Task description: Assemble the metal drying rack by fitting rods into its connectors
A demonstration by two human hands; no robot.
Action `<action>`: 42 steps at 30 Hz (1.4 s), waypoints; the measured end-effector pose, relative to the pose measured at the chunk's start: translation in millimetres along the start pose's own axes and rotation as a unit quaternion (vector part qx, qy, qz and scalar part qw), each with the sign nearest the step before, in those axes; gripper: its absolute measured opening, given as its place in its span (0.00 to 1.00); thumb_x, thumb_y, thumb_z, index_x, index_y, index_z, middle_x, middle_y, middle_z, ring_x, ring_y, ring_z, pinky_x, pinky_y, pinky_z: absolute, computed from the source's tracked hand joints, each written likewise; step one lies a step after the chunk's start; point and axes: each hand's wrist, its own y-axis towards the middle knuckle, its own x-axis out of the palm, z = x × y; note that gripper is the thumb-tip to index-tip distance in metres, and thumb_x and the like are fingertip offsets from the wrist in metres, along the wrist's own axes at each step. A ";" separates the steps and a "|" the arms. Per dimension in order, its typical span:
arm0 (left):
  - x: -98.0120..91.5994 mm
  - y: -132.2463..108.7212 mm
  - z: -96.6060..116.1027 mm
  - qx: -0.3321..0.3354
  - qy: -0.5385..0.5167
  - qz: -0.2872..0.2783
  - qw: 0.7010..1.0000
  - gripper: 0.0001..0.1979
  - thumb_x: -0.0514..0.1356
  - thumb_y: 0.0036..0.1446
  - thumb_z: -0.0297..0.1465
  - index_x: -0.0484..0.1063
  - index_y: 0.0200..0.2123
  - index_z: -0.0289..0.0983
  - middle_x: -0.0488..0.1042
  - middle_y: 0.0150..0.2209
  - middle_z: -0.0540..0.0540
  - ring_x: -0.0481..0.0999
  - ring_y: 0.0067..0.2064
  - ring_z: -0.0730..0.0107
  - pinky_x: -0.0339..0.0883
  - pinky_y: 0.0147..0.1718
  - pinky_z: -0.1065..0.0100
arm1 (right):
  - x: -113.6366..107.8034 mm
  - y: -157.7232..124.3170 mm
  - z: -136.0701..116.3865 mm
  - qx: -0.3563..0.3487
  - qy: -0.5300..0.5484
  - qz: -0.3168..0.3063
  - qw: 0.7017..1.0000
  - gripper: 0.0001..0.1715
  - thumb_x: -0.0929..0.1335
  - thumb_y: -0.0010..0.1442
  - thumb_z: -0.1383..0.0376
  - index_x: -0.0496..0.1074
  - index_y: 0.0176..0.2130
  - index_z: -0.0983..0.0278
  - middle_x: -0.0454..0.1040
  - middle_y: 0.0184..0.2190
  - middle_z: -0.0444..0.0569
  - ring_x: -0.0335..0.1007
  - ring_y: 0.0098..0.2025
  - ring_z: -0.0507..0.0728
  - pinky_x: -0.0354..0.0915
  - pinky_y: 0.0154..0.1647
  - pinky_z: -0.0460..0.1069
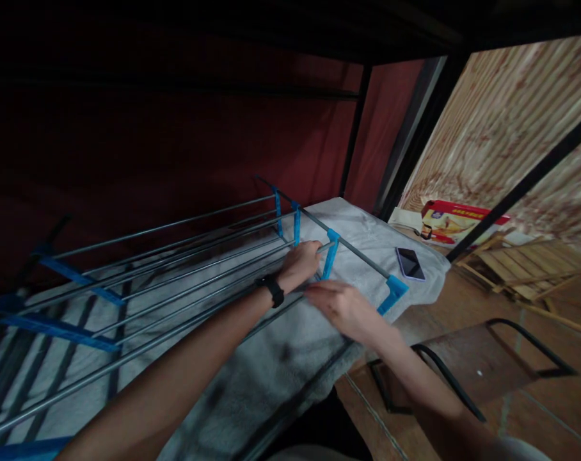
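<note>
A rack of grey metal rods (189,278) with blue plastic brackets (329,256) lies across a bed. My left hand (302,261), with a black watch (274,291) on the wrist, is closed around the end of a rod beside one of the blue brackets. Just below and to its right is my right hand (341,306), somewhat blurred. Its fingers are together at the end of a lower metal rod (276,319), which runs in under the fingertips. A crossbar (360,251) joins the brackets at the rack's right end.
A phone (410,264) lies on the grey blanket (290,365) right of the rack. Dark metal posts (356,131) frame the bed. On the tiled floor are a brown step stool (477,362), a wooden folding piece (525,269) and a red-yellow box (456,224).
</note>
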 end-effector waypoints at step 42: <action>-8.0 -10.8 12.9 -0.021 0.038 -0.018 0.999 0.18 0.47 0.68 0.33 0.75 0.49 0.40 0.80 0.48 0.39 0.79 0.50 0.56 0.68 0.43 0.63 | -33.3 59.4 133.2 0.254 0.330 -0.074 0.906 0.11 0.69 0.50 0.60 0.67 0.33 0.62 0.72 0.30 0.42 0.67 0.35 0.53 0.66 0.43 0.48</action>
